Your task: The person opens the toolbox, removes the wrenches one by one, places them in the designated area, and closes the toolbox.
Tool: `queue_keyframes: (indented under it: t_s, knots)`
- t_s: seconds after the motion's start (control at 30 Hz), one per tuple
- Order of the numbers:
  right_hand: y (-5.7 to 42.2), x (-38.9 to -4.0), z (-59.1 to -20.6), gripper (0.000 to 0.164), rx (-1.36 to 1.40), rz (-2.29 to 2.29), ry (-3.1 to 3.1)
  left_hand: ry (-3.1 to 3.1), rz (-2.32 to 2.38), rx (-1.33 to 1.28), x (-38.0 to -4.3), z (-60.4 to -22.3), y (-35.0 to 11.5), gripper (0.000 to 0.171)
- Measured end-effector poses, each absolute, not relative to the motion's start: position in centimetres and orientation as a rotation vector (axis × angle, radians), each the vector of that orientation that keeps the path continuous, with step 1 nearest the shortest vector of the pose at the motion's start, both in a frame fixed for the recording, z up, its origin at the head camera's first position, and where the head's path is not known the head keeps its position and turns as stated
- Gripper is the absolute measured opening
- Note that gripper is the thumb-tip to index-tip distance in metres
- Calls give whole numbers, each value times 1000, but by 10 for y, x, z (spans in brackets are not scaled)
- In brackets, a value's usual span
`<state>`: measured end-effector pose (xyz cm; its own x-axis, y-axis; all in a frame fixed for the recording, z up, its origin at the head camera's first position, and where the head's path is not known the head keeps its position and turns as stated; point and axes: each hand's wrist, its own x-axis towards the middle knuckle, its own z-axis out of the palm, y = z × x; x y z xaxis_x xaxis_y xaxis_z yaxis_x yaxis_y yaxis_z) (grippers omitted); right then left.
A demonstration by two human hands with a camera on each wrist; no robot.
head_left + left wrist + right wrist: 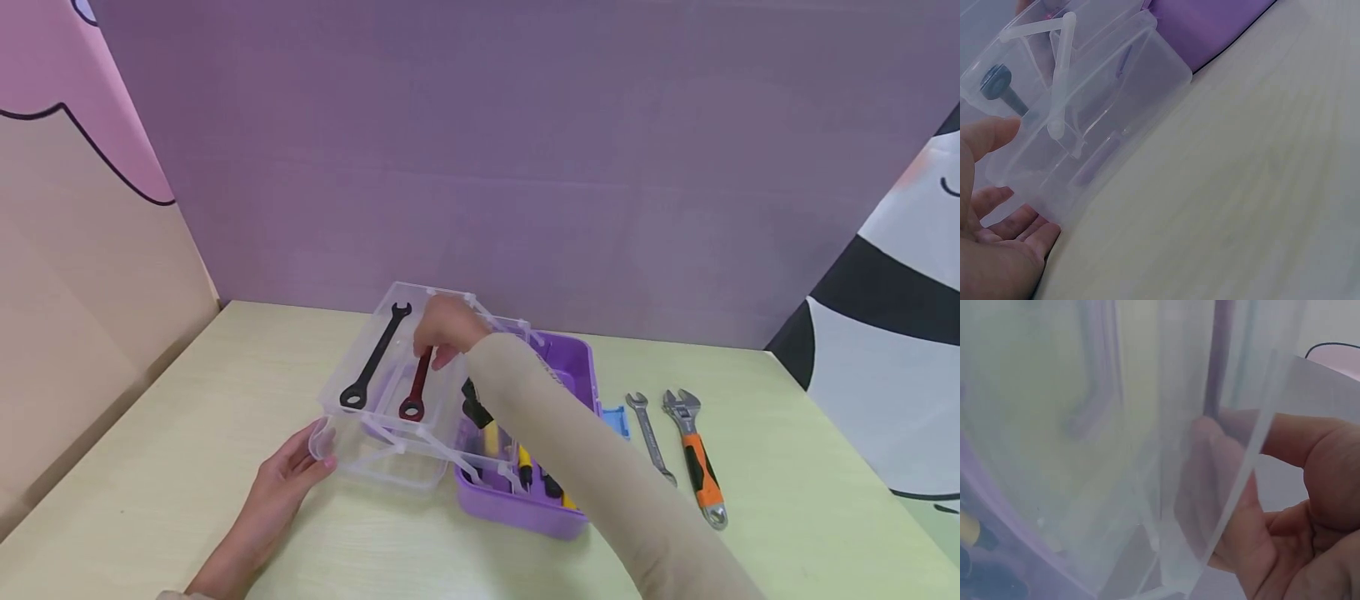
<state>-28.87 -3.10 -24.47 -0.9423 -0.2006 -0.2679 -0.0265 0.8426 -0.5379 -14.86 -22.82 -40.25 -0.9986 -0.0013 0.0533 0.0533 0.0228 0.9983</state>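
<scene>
A purple toolbox [517, 518] stands on the table with its clear plastic trays [1147, 103] folded out to the left. In the upper tray lie a black combination wrench [380, 352] and a red ratcheting wrench [413, 407]. My right hand [448, 323] pinches the red wrench's far end; its ring end rests low in the tray. My left hand [283, 482] holds the near left corner of the clear trays, thumb on one side and fingers on the other. In the right wrist view, the tray wall partly blurs the right fingertips [1210, 444].
Right of the toolbox lie a small silver wrench [649, 435] and an adjustable wrench [701, 468] with an orange and black handle. A blue piece [617, 421] sits beside the box. Yellow and black tool handles [525, 462] fill the box's front. A purple panel [480, 167] rises behind.
</scene>
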Motion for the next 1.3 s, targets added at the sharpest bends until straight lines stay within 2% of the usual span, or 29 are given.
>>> queue_keyframes:
  t_s: [0.47,1.3]
  knots:
    - [-31,-289,-247,17,-104,-859,2639,-2229,-2166,-43,-146,-401,-230,60]
    - [-20,-298,-261,21,-71,-1439,2309,-2255,-2126,-66,-148,-405,-237,60]
